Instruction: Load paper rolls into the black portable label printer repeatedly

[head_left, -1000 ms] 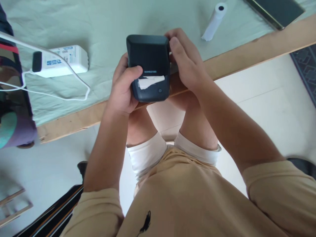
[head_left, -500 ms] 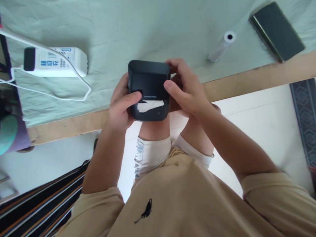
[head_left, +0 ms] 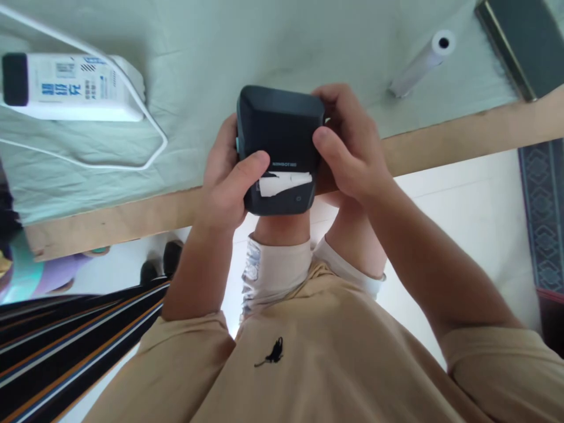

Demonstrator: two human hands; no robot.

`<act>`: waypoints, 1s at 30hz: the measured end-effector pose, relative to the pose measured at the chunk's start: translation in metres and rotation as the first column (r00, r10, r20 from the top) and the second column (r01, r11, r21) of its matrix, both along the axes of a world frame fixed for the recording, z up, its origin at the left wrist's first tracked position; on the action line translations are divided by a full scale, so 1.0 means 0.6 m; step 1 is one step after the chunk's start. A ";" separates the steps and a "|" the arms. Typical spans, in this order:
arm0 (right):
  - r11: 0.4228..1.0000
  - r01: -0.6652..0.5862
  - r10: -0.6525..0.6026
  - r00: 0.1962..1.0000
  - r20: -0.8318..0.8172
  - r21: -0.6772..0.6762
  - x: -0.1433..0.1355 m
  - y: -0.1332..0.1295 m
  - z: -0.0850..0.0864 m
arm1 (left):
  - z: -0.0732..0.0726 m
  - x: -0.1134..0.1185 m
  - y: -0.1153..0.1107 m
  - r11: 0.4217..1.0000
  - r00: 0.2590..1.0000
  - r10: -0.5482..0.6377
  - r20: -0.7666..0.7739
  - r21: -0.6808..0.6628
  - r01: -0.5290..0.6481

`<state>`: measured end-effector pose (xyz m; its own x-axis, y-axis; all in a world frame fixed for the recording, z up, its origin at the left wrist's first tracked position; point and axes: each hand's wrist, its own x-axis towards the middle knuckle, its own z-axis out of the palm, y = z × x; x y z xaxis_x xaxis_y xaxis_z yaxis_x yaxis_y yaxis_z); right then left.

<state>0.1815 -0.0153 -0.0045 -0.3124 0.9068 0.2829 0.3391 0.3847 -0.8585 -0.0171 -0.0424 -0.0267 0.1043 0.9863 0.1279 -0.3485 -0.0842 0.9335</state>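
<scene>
A dark portable label printer point(head_left: 282, 129) is held between both hands over the table's near edge, and a torn strip of white paper point(head_left: 286, 182) shows at its slot. My left hand point(head_left: 231, 170) grips its left side, thumb resting on the top face near the slot. On the opposite side, my right hand point(head_left: 352, 138) has its thumb at the upper right edge and its fingers curled behind. The printer's underside and most fingertips are hidden.
On the green cloth point(head_left: 198, 70) lies a white power bank point(head_left: 83, 87) with a white cable point(head_left: 152, 120) looped over it. To the right are a white paper roll point(head_left: 423, 61) and a dark rectangular box point(head_left: 526, 44). A wooden edge point(head_left: 440, 141) runs along the front.
Both hands and the printer sit slightly farther right and appear a little larger. The power bank has shifted left in view and the roll right, as my head moved. The grip looks the same.
</scene>
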 end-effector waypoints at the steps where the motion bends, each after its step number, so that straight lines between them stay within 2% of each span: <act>1: 1.000 -0.006 0.006 1.000 -0.018 0.007 0.000 0.001 -0.002 | 0.003 0.001 -0.001 1.000 1.000 -0.002 -0.010 0.000 0.002; 7: 1.000 -0.018 0.018 0.997 -0.074 0.002 0.001 0.003 -0.007 | 0.019 0.006 -0.007 0.998 0.999 -0.035 0.027 -0.042 0.036; 9: 1.000 -0.003 0.004 0.998 -0.063 0.024 0.000 0.002 -0.006 | 0.018 0.007 -0.006 0.997 0.993 -0.071 0.091 0.028 0.068; 10: 1.000 0.001 0.001 0.999 -0.055 0.031 0.000 0.002 -0.006 | 0.018 0.008 -0.006 0.998 0.995 -0.047 0.093 -0.027 0.049; 16: 0.997 0.035 -0.029 0.997 -0.071 0.074 -0.001 0.001 -0.005 | 0.021 0.015 -0.005 0.995 0.991 -0.078 0.104 -0.054 0.084; 22: 0.999 0.051 -0.052 0.999 0.018 0.016 -0.002 -0.002 0.010 | 0.032 0.020 -0.011 0.997 0.993 -0.046 0.107 -0.061 0.053; 26: 0.998 0.058 -0.058 0.997 -0.043 0.005 -0.005 -0.006 0.012 | 0.027 0.018 -0.008 0.996 0.994 -0.058 0.093 -0.066 0.064; 30: 0.997 0.075 -0.075 0.992 -0.102 -0.004 -0.008 -0.004 0.001 | 0.015 0.016 -0.002 0.998 0.993 -0.054 0.106 -0.030 0.057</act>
<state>0.1768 -0.0178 -0.0039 -0.2127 0.9268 0.3096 0.2776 0.3611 -0.8902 -0.0073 -0.0435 -0.0179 0.1467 0.9831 0.1091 -0.4483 -0.0322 0.8933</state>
